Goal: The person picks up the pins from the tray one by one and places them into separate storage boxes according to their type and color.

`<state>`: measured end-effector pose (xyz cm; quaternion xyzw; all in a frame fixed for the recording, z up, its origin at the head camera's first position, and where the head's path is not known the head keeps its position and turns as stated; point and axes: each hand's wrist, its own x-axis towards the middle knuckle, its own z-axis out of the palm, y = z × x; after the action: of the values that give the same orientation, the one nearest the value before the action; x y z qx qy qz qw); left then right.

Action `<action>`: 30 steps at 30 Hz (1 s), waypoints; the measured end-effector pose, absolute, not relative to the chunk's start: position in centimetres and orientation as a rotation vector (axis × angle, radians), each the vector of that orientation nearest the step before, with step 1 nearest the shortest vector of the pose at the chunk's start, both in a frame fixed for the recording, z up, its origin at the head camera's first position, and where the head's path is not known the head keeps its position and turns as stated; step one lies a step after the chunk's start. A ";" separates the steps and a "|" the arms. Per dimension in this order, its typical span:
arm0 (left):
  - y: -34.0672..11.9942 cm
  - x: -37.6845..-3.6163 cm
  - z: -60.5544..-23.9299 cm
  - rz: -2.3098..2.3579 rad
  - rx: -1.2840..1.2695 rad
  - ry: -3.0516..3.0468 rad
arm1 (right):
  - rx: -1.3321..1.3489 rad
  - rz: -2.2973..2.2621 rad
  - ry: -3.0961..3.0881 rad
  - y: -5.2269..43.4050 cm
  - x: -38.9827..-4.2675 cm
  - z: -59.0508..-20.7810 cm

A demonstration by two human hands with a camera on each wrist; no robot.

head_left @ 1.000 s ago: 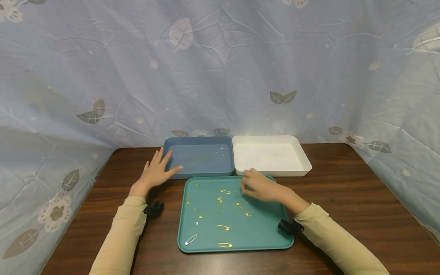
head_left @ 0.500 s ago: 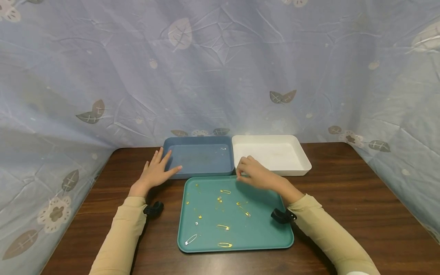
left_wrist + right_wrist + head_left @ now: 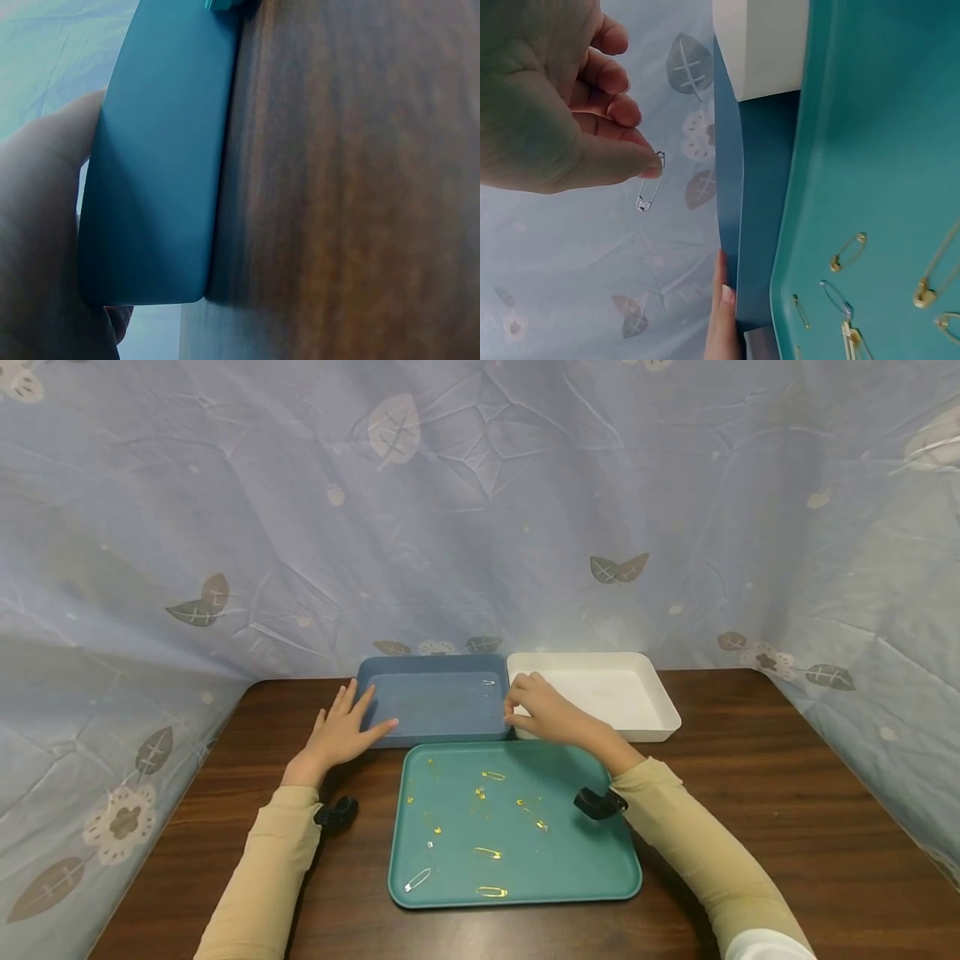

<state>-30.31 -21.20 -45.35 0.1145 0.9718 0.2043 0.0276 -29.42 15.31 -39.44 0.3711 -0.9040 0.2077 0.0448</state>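
Observation:
In the right wrist view, my right hand (image 3: 546, 712) pinches a silver safety pin (image 3: 643, 204) between thumb and index finger. The head view places this hand where the blue tray (image 3: 427, 703) and white tray (image 3: 603, 697) meet, above their rims. Fingers spread, my left hand (image 3: 337, 737) rests at the blue tray's left rim. A few small silver pins (image 3: 488, 682) lie at the right side of that tray. Several gold safety pins (image 3: 491, 892) and a silver safety pin (image 3: 417, 880) are scattered over the green tray (image 3: 570, 872).
All three trays stand on a dark wooden table (image 3: 757, 760); the green one is in front, the other two side by side behind it. A patterned blue cloth (image 3: 480, 527) hangs behind the table and along its sides.
My right hand has risen from the green tray's back right and moved up and left to the blue tray's right edge, carrying the silver safety pin. The left hand has stayed put.

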 end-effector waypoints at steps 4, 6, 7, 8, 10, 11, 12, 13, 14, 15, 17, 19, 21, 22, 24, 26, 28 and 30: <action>-21.1 -30.3 -45.4 0.624 0.360 2.994 | 1.128 0.618 -2.761 14.9 -30.1 -39.2; -21.1 -30.3 -45.4 0.621 0.361 2.994 | 1.125 0.596 -2.753 14.7 -30.5 -39.1; -21.1 -30.3 -45.5 0.619 0.361 2.995 | 1.121 0.591 -2.755 14.6 -30.7 -39.0; -21.2 -30.3 -45.5 0.618 0.359 2.997 | 1.115 0.593 -2.756 14.4 -30.9 -39.0; -21.2 -30.3 -45.5 0.615 0.357 3.000 | 1.097 0.595 -2.763 14.2 -31.3 -39.0; -21.2 -30.3 -45.5 0.613 0.356 3.002 | 1.088 0.595 -2.766 14.1 -31.5 -39.1; -21.2 -30.3 -45.5 0.615 0.356 3.002 | 1.083 0.596 -2.772 14.0 -31.7 -39.1; -21.2 -30.2 -45.5 0.613 0.355 3.001 | 1.078 0.597 -2.776 13.9 -31.9 -39.1; -21.2 -30.2 -45.4 0.614 0.354 2.999 | 1.070 0.593 -2.782 13.8 -32.2 -39.2; -21.2 -30.2 -45.4 0.613 0.354 2.998 | 1.063 0.586 -2.786 13.7 -32.4 -39.2; -21.1 -30.2 -45.4 0.616 0.354 2.993 | 1.050 0.577 -2.792 13.6 -32.9 -39.4; -21.1 -30.2 -45.3 0.616 0.353 2.989 | 1.038 0.566 -2.797 13.4 -33.5 -39.5; -21.1 -30.2 -45.3 0.612 0.353 2.992 | 1.030 0.555 -2.794 13.1 -34.0 -39.5; -21.1 -30.2 -45.3 0.611 0.352 2.992 | 1.027 0.551 -2.794 13.0 -34.3 -39.5; -21.1 -30.2 -45.2 0.609 0.350 2.995 | 1.019 0.539 -2.800 12.7 -34.8 -39.5; -21.1 -30.2 -45.2 0.610 0.348 2.996 | 1.007 0.537 -2.814 12.4 -35.4 -39.5; -21.1 -30.2 -45.2 0.617 0.348 2.995 | 0.990 0.527 -2.823 12.1 -35.9 -39.5; -21.0 -30.2 -45.2 0.617 0.350 2.993 | 0.973 0.521 -2.827 11.8 -36.5 -39.5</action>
<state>-30.16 -21.03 -45.19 0.1137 0.9725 0.2004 0.0326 -36.54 11.79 -39.50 0.3201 -0.9302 0.1715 0.0535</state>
